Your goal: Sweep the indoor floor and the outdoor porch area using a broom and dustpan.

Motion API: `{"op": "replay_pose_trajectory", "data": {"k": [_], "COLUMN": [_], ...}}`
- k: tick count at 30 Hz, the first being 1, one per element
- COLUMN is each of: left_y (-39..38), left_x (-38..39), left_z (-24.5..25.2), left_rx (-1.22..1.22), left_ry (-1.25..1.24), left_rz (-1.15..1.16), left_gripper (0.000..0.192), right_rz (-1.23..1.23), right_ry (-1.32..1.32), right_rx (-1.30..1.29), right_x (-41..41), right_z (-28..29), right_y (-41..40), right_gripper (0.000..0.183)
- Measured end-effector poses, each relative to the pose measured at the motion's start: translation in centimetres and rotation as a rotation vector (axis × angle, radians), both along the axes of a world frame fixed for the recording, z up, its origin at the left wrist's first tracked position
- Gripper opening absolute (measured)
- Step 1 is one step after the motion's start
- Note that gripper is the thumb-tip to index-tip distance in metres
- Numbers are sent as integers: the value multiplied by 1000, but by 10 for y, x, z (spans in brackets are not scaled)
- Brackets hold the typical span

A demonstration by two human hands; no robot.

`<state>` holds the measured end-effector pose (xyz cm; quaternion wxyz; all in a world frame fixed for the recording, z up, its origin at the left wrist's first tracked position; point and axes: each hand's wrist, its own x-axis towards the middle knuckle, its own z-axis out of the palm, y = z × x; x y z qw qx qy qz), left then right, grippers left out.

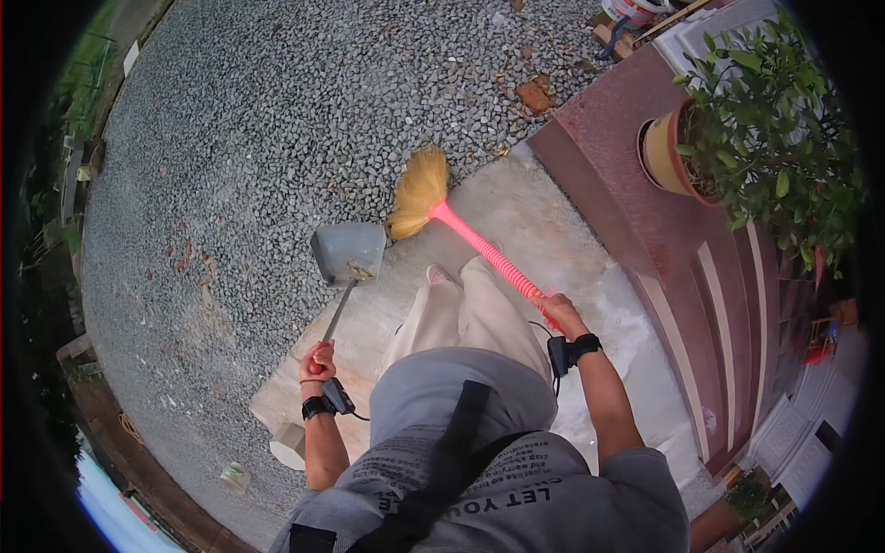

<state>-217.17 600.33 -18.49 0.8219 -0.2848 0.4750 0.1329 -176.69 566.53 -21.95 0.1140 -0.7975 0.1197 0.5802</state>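
Note:
My left hand (318, 361) is closed around the red-ended handle of a long-handled metal dustpan (346, 250). The pan hangs over or rests at the border of gravel and concrete; which one I cannot tell. Some dry debris (359, 271) lies in it near the handle's base. In my right hand (561, 314) is the top of a pink ribbed broom handle (484, 250). The broom's yellow straw head (422, 193) fans out at the gravel's edge, just right of the dustpan's rim.
Grey gravel (263, 138) spreads ahead and left of the concrete slab (511, 193) under me. Reddish-brown steps (622, 166) rise on the right, bearing a potted shrub (667, 153). A broken brick (534, 95) lies on the gravel, and a bucket (632, 10) stands at the top right.

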Motion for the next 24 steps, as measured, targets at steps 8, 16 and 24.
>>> {"op": "replay_pose_trajectory", "data": {"k": [8, 16, 24], "left_y": [19, 57, 110], "left_x": [46, 67, 90], "left_z": [13, -3, -21], "left_rx": [11, -48, -19], "left_ry": [108, 161, 256], "left_rz": [9, -8, -134], "left_gripper": [29, 30, 34], "right_rz": [79, 129, -669], "right_ry": [-85, -205, -118], "right_rx": [-231, -111, 361], "right_x": [-27, -27, -22], "right_z": [91, 120, 1], "right_y": [-110, -65, 22], "right_gripper": [50, 49, 39]}}
